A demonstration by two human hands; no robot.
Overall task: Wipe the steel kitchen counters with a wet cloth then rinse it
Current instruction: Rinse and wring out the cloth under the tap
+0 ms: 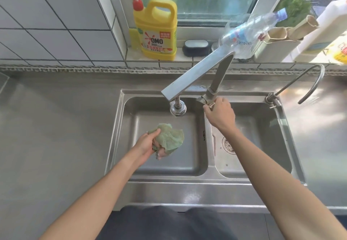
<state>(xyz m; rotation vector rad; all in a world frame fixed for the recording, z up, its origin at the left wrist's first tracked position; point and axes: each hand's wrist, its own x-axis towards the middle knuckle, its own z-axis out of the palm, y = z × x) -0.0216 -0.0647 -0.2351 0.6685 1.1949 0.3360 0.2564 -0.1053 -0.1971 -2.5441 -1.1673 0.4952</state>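
Note:
My left hand grips a bunched green cloth over the left basin of the steel double sink. The cloth hangs a little below and to the left of the tap's outlet. No water stream is visible from the outlet. My right hand is closed on the tap handle at the base of the steel tap, which swings out over the left basin. The steel counter stretches to the left of the sink.
A yellow detergent jug with a red pump, a dark soap dish and an empty clear plastic bottle stand on the window sill. A thin curved second tap rises at the right. The right basin holds a drain strainer.

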